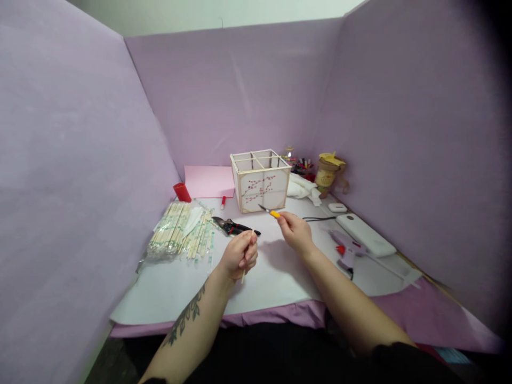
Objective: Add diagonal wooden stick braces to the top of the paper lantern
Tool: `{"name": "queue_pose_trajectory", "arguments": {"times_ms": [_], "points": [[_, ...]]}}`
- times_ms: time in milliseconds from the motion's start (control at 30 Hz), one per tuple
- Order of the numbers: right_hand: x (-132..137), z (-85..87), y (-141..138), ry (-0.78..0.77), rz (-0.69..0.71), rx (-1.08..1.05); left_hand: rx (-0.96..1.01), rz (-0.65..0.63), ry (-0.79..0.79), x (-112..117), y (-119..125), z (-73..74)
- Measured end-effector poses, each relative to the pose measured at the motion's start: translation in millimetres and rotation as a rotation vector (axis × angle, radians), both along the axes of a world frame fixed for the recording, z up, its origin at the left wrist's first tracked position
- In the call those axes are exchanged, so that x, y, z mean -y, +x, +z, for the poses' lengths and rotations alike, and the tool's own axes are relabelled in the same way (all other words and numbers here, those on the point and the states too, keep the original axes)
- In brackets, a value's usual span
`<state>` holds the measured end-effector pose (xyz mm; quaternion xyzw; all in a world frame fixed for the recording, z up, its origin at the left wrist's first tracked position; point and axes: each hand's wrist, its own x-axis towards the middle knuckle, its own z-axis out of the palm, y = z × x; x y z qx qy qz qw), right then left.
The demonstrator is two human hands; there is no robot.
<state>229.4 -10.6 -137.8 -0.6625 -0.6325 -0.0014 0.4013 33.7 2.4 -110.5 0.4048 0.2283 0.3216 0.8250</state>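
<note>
My left hand (238, 253) is closed around a thin wooden chopstick (243, 277), whose ends show above and below the fist. My right hand (296, 231) grips a small craft knife with a yellow handle (274, 214), its dark blade pointing up and left. Behind the knife stands a square box frame (262, 193) with white panels, red blossom branches on its front and crossed sticks on top. Pruning shears (234, 226) with black handles lie just beyond my left hand. Wrapped chopsticks (170, 229) are heaped at the left.
On the right are a lilac glue gun (347, 249), a long white case (366, 234) and a small white case (337, 207). A pink sheet (208, 181), a red tube (182, 192) and a red marker (223, 202) lie at the back left. A cup (327, 173) stands at back right. Lilac walls enclose the table.
</note>
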Motion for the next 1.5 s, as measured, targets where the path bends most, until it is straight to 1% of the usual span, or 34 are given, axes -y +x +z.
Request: {"name": "queue_pose_trajectory", "arguments": {"times_ms": [67, 167, 233, 333, 433, 500, 567, 600, 633, 700, 767, 800, 833, 900, 1033, 1067, 1100, 1167, 1233, 1300, 1367, 1433, 1467, 1500], "points": [[-3.0, 0.0, 2.6, -0.052, -0.086, 0.004, 0.018, 0.057, -0.001, -0.1, 1.9, 0.7], [-7.5, -3.7, 6.5, -0.165, -0.139, 0.051, 0.055, 0.195, -0.013, -3.3, 3.9, 2.6], [-9.7, -9.0, 9.6, -0.264, -0.150, 0.100, 0.080, 0.314, -0.035, -7.7, 3.7, 3.0], [-8.8, -16.3, 13.4, -0.403, -0.133, 0.191, 0.110, 0.528, -0.084, -16.0, 0.4, 1.4], [-0.4, -14.8, 11.5, -0.442, -0.106, 0.283, 0.125, 0.705, -0.143, -23.3, -5.1, -0.4], [9.5, -7.5, 6.3, -0.427, -0.078, 0.332, 0.131, 0.778, -0.174, -26.5, -8.0, 0.9], [22.3, 3.5, 0.3, -0.406, -0.009, 0.371, 0.134, 0.822, -0.190, -27.7, -9.2, 5.1], [29.3, 9.9, -1.8, -0.385, 0.050, 0.390, 0.130, 0.838, -0.197, -27.5, -9.0, 8.1], [36.1, 16.8, -2.6, -0.324, 0.147, 0.418, 0.123, 0.852, -0.208, -26.7, -8.5, 11.3], [46.8, 31.3, 0.9, -0.210, 0.267, 0.465, 0.111, 0.870, -0.229, -23.5, -7.5, 17.3], [49.0, 46.1, 11.9, -0.139, 0.312, 0.520, 0.097, 0.849, -0.243, -19.1, -7.8, 20.9], [45.4, 53.4, 19.8, -0.123, 0.316, 0.554, 0.086, 0.821, -0.250, -16.9, -9.0, 21.5], [38.1, 60.5, 28.8, -0.109, 0.314, 0.588, 0.067, 0.786, -0.261, -15.2, -10.8, 21.2], [12.2, 74.1, 47.7, -0.073, 0.295, 0.643, 0.016, 0.728, -0.286, -13.4, -16.3, 19.2], [-68.5, 94.5, 78.0, 0.072, 0.169, 0.629, -0.080, 0.707, -0.277, -14.3, -27.8, 13.9], [-88.7, 97.1, 83.1, 0.078, 0.140, 0.610, -0.104, 0.700, -0.285, -14.4, -29.6, 13.2], [-106.9, 98.6, 87.1, 0.046, 0.134, 0.587, -0.128, 0.693, -0.303, -14.2, -30.8, 13.1], [-134.1, 98.7, 92.3, -0.019, 0.165, 0.561, -0.162, 0.678, -0.340, -14.1, -32.2, 15.5], [-147.5, 97.1, 94.2, -0.065, 0.239, 0.547, -0.173, 0.667, -0.334, -16.5, -33.0, 23.7], [-148.4, 95.9, 93.8, -0.079, 0.308, 0.530, -0.176, 0.656, -0.274, -24.1, -33.3, 39.6], [-139.8, 96.7, 92.0, -0.078, 0.343, 0.510, -0.185, 0.656, -0.178, -38.2, -32.4, 62.7], [-125.7, 99.6, 89.6, -0.091, 0.362, 0.491, -0.208, 0.655, -0.059, -58.0, -28.5, 89.6], [-117.9, 101.7, 88.2, -0.108, 0.373, 0.480, -0.227, 0.628, 0.010, -69.5, -24.7, 102.9], [-110.3, 104.0, 87.0, -0.129, 0.384, 0.465, -0.255, 0.575, 0.085, -81.7, -19.6, 115.6]]}}
